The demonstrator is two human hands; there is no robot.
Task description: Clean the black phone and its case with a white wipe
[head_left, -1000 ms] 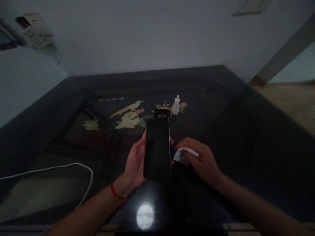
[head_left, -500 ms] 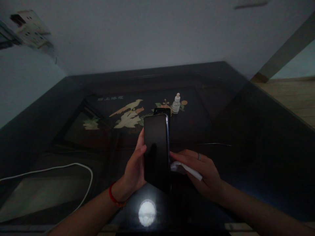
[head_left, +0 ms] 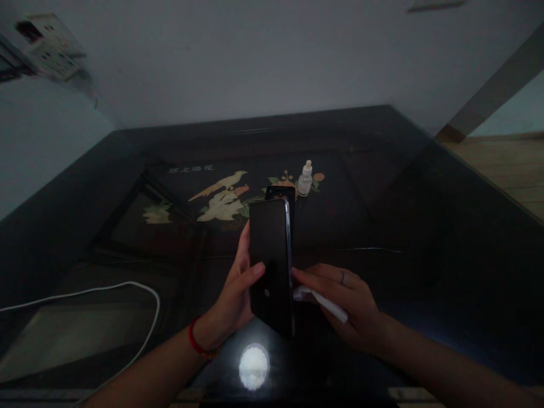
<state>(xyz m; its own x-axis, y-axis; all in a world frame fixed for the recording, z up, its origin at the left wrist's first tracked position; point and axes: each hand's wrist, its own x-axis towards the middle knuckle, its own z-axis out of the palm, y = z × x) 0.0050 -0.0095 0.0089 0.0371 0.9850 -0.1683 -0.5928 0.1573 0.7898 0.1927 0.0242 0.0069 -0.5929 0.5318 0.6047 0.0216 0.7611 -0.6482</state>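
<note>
My left hand [head_left: 237,289] grips a black smartphone [head_left: 271,255] upright above the dark table, thumb across its dark screen. The phone is tilted so that its right edge shows. My right hand [head_left: 340,300], a ring on one finger, touches the phone's right side and pinches a small white cloth [head_left: 319,298] between its fingers. A red string bracelet [head_left: 196,341] circles my left wrist.
A small clear dropper bottle [head_left: 304,179] stands beyond the phone on the glossy black table [head_left: 425,226] with inlaid bird art. A dark phone case [head_left: 280,192] lies behind the phone. A white cable [head_left: 140,292] curves at left. A lamp's reflection [head_left: 254,367] shines near the front edge.
The phone has turned and tilted, and my left thumb has moved onto its screen. My right hand with the cloth has slid down along the phone's right side.
</note>
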